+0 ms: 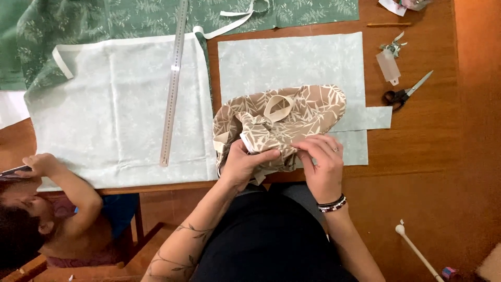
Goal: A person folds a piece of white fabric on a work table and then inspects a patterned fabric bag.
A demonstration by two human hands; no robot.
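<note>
Beige cloth with a white leaf print fills both your hands: a bunched fabric bag (282, 122) lying at the near edge of the wooden table (428, 136). Your left hand (244, 166) is closed on the folded edge of the bag, thumb on top, fingers tucked under the cloth. Your right hand (323, 164) touches the same edge just beside it, fingers curled down and pinching the fabric, a ring on one finger and beaded bracelets (332, 204) at the wrist. A cream strap loop (277, 108) of the bag lies just beyond your left hand's knuckles.

Under the bag and beyond both hands lies a pale green fabric panel (292, 60), flat on the table. To the left of your left hand lies a larger pale green piece (115, 115) with a long metal ruler (172, 89) resting on it, running away from you. Darker green leaf-print cloth (130, 15) lies at the far edge.

Well beyond your right hand and to its right lie black-handled scissors (404, 94) and, farther still, a small clear plastic case (388, 65). Far to the left of your left hand, another person's hand (39, 163) rests on the table edge.
</note>
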